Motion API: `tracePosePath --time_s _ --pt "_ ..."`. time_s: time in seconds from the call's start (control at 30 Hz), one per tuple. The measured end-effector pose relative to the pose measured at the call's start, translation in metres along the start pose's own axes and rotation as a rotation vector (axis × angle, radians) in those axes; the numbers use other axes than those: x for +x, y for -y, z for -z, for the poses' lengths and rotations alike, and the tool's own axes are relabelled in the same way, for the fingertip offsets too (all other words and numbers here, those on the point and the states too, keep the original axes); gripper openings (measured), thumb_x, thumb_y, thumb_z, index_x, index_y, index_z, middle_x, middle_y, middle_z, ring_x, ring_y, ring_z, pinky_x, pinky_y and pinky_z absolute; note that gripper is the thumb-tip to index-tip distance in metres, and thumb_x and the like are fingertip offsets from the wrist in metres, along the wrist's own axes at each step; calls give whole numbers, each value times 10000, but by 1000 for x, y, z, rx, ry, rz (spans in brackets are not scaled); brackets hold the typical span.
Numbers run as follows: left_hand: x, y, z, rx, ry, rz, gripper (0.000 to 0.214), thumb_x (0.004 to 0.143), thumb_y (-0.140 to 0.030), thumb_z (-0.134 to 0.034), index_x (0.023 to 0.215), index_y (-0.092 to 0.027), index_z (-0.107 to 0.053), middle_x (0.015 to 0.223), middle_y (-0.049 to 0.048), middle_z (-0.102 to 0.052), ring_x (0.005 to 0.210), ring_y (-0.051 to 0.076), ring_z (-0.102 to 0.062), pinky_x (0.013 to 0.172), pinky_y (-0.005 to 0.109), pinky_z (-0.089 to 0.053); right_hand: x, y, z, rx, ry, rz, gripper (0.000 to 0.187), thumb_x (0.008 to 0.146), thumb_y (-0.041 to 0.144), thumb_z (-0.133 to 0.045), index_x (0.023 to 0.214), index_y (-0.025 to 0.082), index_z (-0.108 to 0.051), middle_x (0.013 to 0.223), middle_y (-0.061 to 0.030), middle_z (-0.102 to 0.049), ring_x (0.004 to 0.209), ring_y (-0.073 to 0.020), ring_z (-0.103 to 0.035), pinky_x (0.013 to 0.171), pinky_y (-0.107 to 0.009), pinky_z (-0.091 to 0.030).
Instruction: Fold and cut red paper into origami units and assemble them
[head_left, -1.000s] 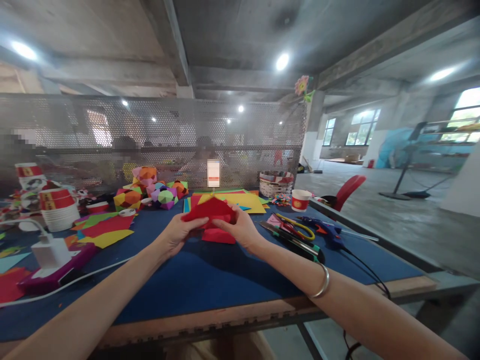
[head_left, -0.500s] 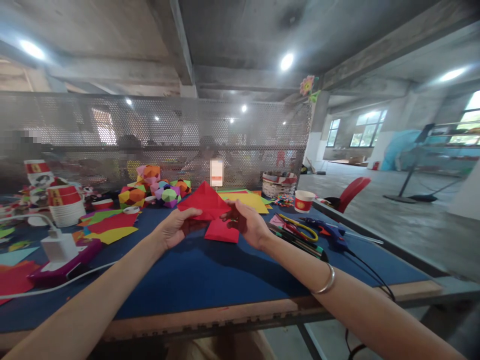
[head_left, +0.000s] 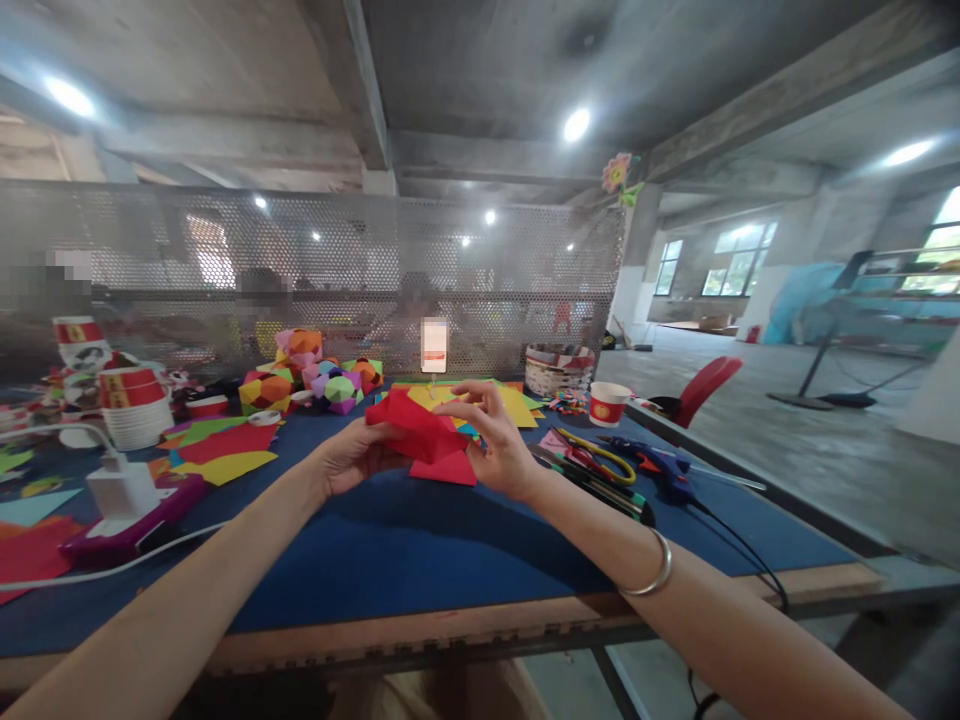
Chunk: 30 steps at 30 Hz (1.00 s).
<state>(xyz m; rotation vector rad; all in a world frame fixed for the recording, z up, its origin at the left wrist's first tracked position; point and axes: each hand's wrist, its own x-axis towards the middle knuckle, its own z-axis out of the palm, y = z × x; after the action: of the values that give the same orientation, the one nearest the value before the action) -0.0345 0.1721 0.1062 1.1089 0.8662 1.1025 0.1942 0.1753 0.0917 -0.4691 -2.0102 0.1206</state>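
Observation:
A folded sheet of red paper (head_left: 415,424) is held above the blue tabletop, its left side pinched by my left hand (head_left: 349,462). Around the paper's right end curves my right hand (head_left: 501,443), thumb and fingers apart. Its fingertips are close to the paper, and whether they touch it I cannot tell. Beneath, a second red paper piece (head_left: 448,471) lies on the blue mat (head_left: 420,560), partly covered by the held sheet. Behind the hands are yellow paper sheets (head_left: 517,408).
Right of my hands lie scissors (head_left: 611,458), a blue glue gun (head_left: 671,468) and a paper cup (head_left: 610,403). A woven basket (head_left: 559,370) and a phone (head_left: 433,345) stand at the back. Leftward are paper balls (head_left: 266,392), stacked cups (head_left: 136,415) and a purple power strip (head_left: 135,525).
The held red paper has turned from a raised triangle to a flatter, tilted shape. My right hand's fingers have lifted and spread, while my left hand keeps its pinch.

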Motion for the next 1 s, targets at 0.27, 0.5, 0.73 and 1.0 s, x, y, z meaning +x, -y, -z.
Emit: tracePosePath --time_s 0.27,0.5,0.73,1.0 --pt "2 0 -1 45 29 -9 156 676 -132 -803 804 -176 -725 793 39 -767 719 178 -714 734 282 -579 2 -3 4 -184 108 168 226 895 148 -648 935 339 -763 1264 -27 -600 1130 -256 -550 1003 -494 -481" --pt "4 6 -5 95 50 -50 219 675 -186 -846 861 -150 -735 828 65 -776 741 180 -727 774 305 -582 -2 -7 -9 -126 28 48 41 858 263 -770 844 280 -734 1158 -65 -621 1103 -251 -565 973 -479 -493" --pt "-3 6 -15 84 60 -105 368 615 -260 -922 909 -138 -739 854 65 -782 758 167 -723 741 268 -575 -8 -11 -21 -5 -169 -268 564 808 393 -792 1268 229 -510 1209 -126 -566 1057 -256 -583 899 -456 -529" --pt "-7 5 -23 55 39 -155 502 507 -344 -974 906 -138 -749 871 60 -792 757 161 -720 742 262 -589 -11 -17 -36 194 -39 -474 369 914 539 -598 1014 184 -621 844 -54 -692 707 -180 -652 615 -311 -552"
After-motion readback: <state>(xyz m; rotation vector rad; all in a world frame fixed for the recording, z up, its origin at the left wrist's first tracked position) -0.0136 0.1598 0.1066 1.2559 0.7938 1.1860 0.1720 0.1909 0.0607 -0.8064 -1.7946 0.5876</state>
